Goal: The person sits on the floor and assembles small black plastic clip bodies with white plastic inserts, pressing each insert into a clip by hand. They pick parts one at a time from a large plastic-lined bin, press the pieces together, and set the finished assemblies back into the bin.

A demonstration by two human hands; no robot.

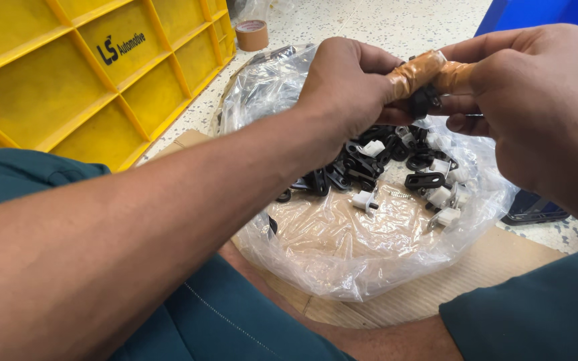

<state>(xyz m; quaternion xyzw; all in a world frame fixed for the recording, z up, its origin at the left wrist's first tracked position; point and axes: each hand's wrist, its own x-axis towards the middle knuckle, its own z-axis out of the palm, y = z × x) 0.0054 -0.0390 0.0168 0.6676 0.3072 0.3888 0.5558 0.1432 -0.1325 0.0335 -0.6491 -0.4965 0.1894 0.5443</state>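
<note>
Forearms in teal sleeves fill the near edge; from my remote seat I read both as the wearer's own. Left hand point(342, 83), at 12 o'clock, is curled tight, its fingers pressed on a small black plastic part point(423, 101); right hand point(536, 100), at 2 o'clock, pinches the same part from the other side, thumb and forefinger wrapped in brown tape point(429, 70), probably to spare the skin. I judge the part is held high so that both hands can work it over the stock below. Beneath, a clear plastic bag point(342, 254) lies open on corrugated cardboard point(436, 294), pooling black and white parts point(396, 167) within easy reach. At 10 o'clock stands a yellow ribbed crate point(68, 80) with dark lettering on its wall; a brown tape roll point(252, 33) rests on the speckled floor point(382, 20) at 12.
</note>
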